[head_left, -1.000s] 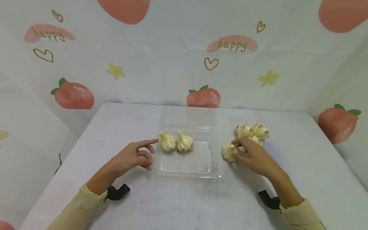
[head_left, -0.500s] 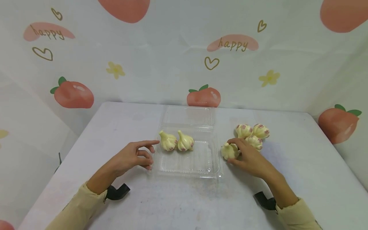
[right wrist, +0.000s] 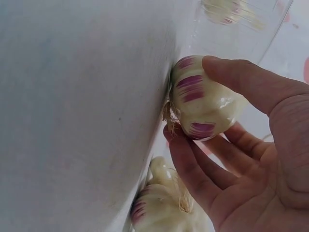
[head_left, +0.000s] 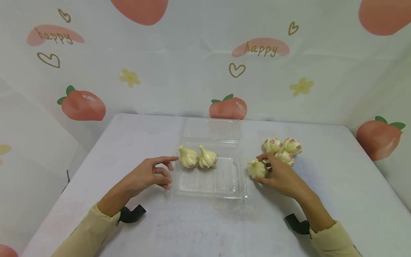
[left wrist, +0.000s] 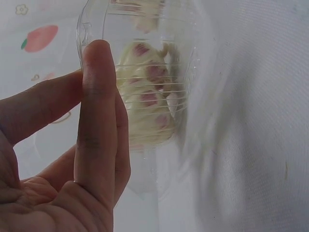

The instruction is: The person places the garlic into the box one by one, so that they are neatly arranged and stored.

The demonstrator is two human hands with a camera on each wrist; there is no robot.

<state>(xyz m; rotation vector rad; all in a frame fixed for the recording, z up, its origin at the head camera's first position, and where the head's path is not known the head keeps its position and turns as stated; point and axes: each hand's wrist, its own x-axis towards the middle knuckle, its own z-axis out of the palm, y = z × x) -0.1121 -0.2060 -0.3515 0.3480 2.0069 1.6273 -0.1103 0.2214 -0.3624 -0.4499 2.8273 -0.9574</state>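
Observation:
My right hand [head_left: 281, 175] holds a cream garlic bulb [head_left: 256, 169] with purple streaks, just right of the clear plastic clamshell box [head_left: 239, 195]. In the right wrist view, the thumb [right wrist: 231, 75] lies on one side of the bulb and the fingers on the other; the bulb sits close against the white table. Inside the lidded box, whose lid stands folded back, two more garlic bulbs [head_left: 208, 157] lie side by side at the left. My left hand [head_left: 146, 176] is at the box's left edge, its index finger extended toward the rim; in the left wrist view its fingers overlap the box wall.
Behind my right hand, three garlic bulbs [head_left: 291, 146] form a cluster on the white table [head_left: 199, 228]. The box lid [head_left: 211, 130] reaches toward the back edge, where a printed cloth backdrop [head_left: 179, 64] hangs. Black curved pieces [head_left: 132, 214] are at both wrists.
My right fingers have shifted slightly left around the garlic bulb, uncovering more of the bulb behind, and the held bulb has tilted a little. The left hand has stayed in place.

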